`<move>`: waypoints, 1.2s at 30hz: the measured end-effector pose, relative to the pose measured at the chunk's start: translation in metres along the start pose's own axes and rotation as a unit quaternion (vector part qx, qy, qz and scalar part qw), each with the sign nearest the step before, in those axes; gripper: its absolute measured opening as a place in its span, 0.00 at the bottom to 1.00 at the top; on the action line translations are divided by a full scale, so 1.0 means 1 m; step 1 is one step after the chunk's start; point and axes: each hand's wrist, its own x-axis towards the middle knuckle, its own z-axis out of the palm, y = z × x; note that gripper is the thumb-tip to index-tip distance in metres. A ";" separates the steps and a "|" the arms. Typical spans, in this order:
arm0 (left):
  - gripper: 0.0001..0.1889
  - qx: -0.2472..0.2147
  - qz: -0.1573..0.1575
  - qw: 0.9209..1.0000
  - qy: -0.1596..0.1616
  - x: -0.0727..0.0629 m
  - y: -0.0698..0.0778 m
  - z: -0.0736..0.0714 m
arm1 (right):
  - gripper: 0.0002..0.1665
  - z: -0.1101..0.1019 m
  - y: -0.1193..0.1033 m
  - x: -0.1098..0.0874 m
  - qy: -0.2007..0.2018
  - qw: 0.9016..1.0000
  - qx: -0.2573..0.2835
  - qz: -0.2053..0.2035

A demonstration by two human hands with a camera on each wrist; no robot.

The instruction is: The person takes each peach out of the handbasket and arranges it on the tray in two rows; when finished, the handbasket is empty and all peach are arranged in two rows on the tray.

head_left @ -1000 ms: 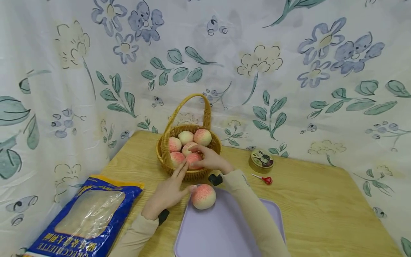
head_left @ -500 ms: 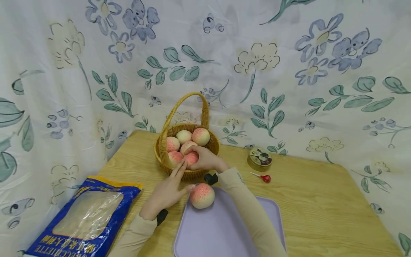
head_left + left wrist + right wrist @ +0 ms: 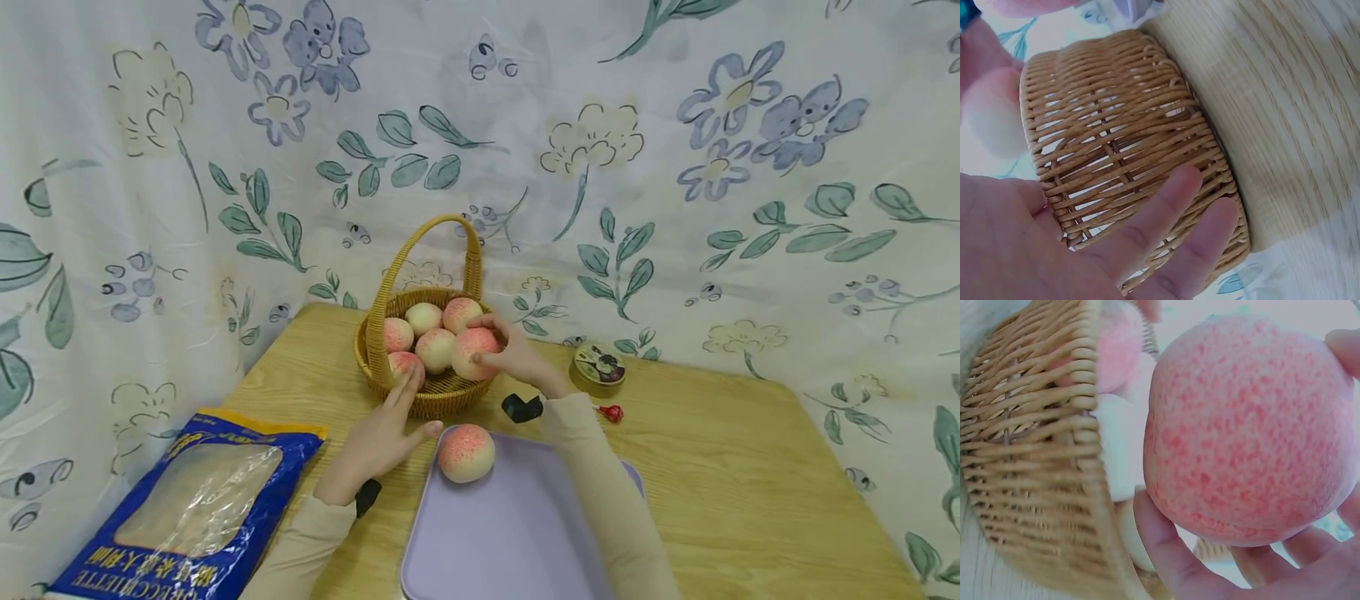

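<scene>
A round woven basket [image 3: 444,407] with a tall arched handle holds several artificial peaches [image 3: 436,351], cream and pink. My right hand [image 3: 521,358] grips another peach [image 3: 475,353] over the basket's right side; in the right wrist view this pink-speckled peach [image 3: 1250,431] shows big between thumb and fingers, above the rim. My left hand [image 3: 378,446] rests at the basket's near left with its fingers straight and thumb apart. In the left wrist view, two fingertips [image 3: 1185,184] lie along the woven outer wall [image 3: 1116,125]. A single peach [image 3: 466,454] sits on the lilac tray [image 3: 510,525].
A blue bag of pasta [image 3: 187,508] with a clear window lies at the left. Right of the basket stand a round tin [image 3: 597,368] and a red lollipop [image 3: 611,412], partly behind the right sleeve. A floral curtain [image 3: 525,150] hangs behind the wooden table [image 3: 742,492].
My right hand has drawn a peach up and to the right from the front of the basket, uncovering the basket's floor there. My left hand stays by the rim, its fingers now apart from the right hand.
</scene>
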 end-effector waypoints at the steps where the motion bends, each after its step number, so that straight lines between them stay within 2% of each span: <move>1: 0.46 0.000 0.002 1.000 0.000 0.000 0.000 -0.001 | 0.28 -0.004 -0.001 -0.005 -0.001 1.000 0.006 0.000; 5: 0.46 0.008 0.007 1.000 -0.002 0.002 -0.002 -0.003 | 0.28 -0.017 0.002 -0.025 -0.010 1.000 0.024 -0.001; 10: 0.47 0.010 0.001 1.000 -0.008 0.003 -0.005 -0.004 | 0.28 -0.024 0.016 -0.051 -0.014 1.000 0.025 -0.003; 14: 0.47 0.010 -0.002 1.000 -0.012 0.003 -0.007 -0.005 | 0.29 -0.021 0.027 -0.073 -0.017 1.000 0.016 0.006; 20: 0.47 0.013 -0.001 1.000 -0.009 0.004 -0.008 -0.004 | 0.28 -0.007 0.040 -0.099 -0.046 0.998 0.028 0.020; 26: 0.47 0.014 -0.008 1.000 -0.009 0.003 -0.007 -0.003 | 0.29 0.004 0.050 -0.113 -0.070 0.997 0.020 0.035; 36: 0.47 0.011 -0.006 1.000 -0.010 0.006 -0.001 0.001 | 0.29 0.004 0.051 -0.122 -0.100 0.995 -0.009 0.002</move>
